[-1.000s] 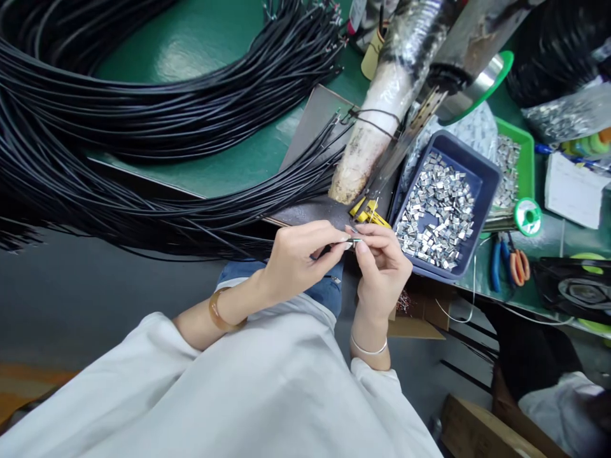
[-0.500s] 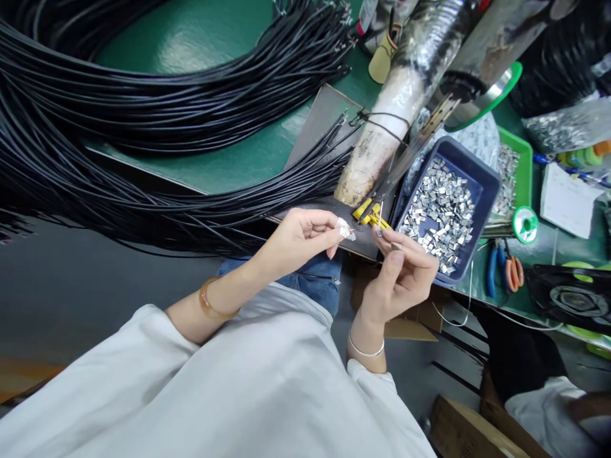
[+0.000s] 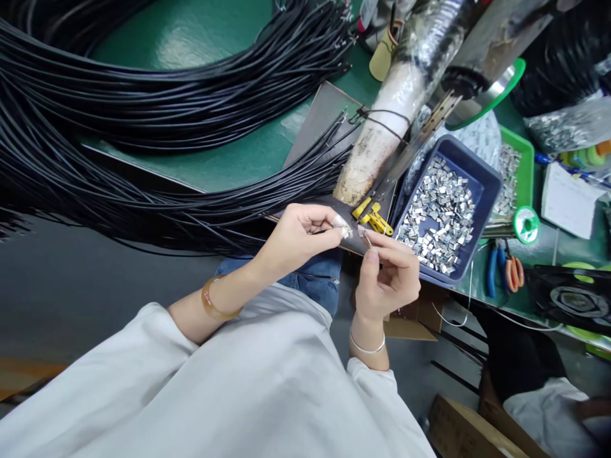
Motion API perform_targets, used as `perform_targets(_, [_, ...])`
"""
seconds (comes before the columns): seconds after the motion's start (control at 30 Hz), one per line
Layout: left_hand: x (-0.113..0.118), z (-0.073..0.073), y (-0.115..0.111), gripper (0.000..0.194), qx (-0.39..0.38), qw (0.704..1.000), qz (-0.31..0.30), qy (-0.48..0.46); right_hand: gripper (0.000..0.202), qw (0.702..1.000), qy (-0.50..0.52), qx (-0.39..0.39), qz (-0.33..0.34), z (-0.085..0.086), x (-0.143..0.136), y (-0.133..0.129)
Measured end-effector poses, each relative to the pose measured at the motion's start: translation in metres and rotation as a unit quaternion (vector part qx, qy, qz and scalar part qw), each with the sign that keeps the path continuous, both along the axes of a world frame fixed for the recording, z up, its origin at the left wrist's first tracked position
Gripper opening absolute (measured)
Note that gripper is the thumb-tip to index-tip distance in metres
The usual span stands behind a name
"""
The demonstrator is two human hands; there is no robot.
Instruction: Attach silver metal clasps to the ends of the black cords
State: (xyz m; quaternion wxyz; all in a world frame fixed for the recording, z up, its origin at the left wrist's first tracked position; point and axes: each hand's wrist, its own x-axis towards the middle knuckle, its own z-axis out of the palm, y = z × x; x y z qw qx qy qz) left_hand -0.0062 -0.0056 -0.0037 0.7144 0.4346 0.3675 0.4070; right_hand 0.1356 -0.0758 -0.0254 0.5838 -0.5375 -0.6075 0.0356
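Note:
My left hand (image 3: 310, 232) is closed in a pinch, with white wrapping on a fingertip and a tiny piece at its tips that is too small to name. Just right of it, my right hand (image 3: 389, 273) pinches something small and thin that I cannot make out. The fingertips of both hands are close together but apart. A yellow-handled tool (image 3: 375, 217) lies just beyond them. To the right, a dark blue tray (image 3: 489, 184) holds many small metal pieces (image 3: 442, 216). Black cables (image 3: 229, 207) run along the table edge left of my hands.
A wrapped roll (image 3: 365, 152) slants across the green table (image 3: 248, 168). Large cable coils (image 3: 167, 102) lie at the left. A green tray (image 3: 527, 159), pliers (image 3: 513, 272), a solder-like spool (image 3: 526, 225) and paper (image 3: 570, 200) are at the right. A person's dark-clothed leg shows below.
My right hand has moved left, bringing its fingertips closer to my left hand's. My left hand has barely shifted.

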Motion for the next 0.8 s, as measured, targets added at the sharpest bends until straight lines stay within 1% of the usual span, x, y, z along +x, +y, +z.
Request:
perform_targets(0.13, [-0.001, -0.002, -0.001, 0.008, 0.024, 0.999, -0.002, 0.032, 0.012, 0.999, -0.025, -0.022, 0.004, -0.001, 0.002, 0.000])
perform_targets(0.3, [0.001, 0.000, 0.000, 0.015, 0.054, 0.997, 0.003, 0.061, 0.015, 0.995, -0.101, -0.005, 0.001, -0.001, 0.006, 0.002])
perform_targets(0.4, [0.003, 0.002, 0.000, 0.015, 0.063, 0.995, 0.013, 0.071, 0.016, 0.988, -0.155, 0.007, -0.016, 0.000, 0.007, 0.003])
perform_targets(0.57, [0.007, 0.005, 0.000, 0.008, 0.045, 0.998, 0.033, 0.043, 0.016, 0.976, -0.216, 0.017, -0.033, 0.003, 0.009, 0.006])
perform_targets(0.7, [0.009, 0.005, 0.001, 0.007, 0.030, 0.998, 0.043, 0.039, 0.016, 0.974, -0.223, 0.020, -0.024, 0.001, 0.012, 0.008])
perform_targets(0.8, [0.010, 0.005, 0.002, 0.007, 0.033, 0.997, 0.050, 0.046, 0.015, 0.974, -0.224, 0.019, -0.013, 0.000, 0.014, 0.009])
